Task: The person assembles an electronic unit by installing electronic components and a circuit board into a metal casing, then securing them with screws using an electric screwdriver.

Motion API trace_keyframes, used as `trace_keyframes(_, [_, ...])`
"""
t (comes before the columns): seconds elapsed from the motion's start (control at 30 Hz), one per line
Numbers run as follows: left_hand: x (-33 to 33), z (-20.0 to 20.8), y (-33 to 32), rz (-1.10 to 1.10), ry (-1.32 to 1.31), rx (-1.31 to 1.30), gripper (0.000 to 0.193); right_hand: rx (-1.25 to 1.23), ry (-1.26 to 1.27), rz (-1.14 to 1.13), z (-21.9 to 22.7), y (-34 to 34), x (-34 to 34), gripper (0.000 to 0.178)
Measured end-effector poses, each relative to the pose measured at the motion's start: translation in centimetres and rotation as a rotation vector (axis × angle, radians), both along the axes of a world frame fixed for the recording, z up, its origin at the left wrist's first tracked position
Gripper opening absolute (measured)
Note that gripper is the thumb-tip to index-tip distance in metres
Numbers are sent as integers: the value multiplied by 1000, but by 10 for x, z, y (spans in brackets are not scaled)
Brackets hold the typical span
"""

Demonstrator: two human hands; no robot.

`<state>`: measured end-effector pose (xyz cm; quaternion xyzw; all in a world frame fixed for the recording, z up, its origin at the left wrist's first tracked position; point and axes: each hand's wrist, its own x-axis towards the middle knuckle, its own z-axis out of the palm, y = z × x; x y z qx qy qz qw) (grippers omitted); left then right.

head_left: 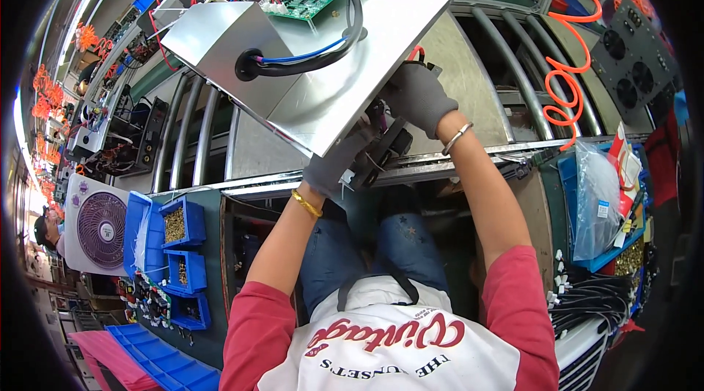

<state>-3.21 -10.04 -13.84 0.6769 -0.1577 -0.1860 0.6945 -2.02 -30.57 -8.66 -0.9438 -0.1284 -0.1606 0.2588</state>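
Note:
A silver sheet-metal chassis (367, 68) stands tilted over the workbench, with a green circuit board (312, 1) on its far part. Through a grommet in its raised wall runs a black-sleeved cable (308, 65) beside a blue wire. My left hand (334, 165), in a grey glove, is at the near corner of the chassis; its fingers are hidden. Along the right edge, my gloved right hand (422, 96) is closed with its fingertips behind the panel, and what they grip is hidden. Dark parts and wires (385, 143) show between my hands, below the chassis.
Metal rollers (513, 61) flank the bench plate on both sides. An orange coiled hose (561, 83) hangs at right. To the left are blue bins (183, 222) of small brass parts and a fan (103, 222). Black cables (594, 303) lie at lower right, near a plastic bag (595, 204).

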Motion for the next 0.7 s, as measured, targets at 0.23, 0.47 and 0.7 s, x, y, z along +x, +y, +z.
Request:
trace_keyframes(0.23, [16, -5, 0, -66, -262, -25, 14, 19, 25, -22, -5, 7, -4, 27])
trace_keyframes(0.47, [10, 5, -3, -41, -157, 117, 9, 260, -49, -23, -39, 12, 4, 22])
trace_keyframes(0.7, [18, -14, -4, 73, -595, 180, 5, 370, -90, 25, -46, 14, 9, 22])
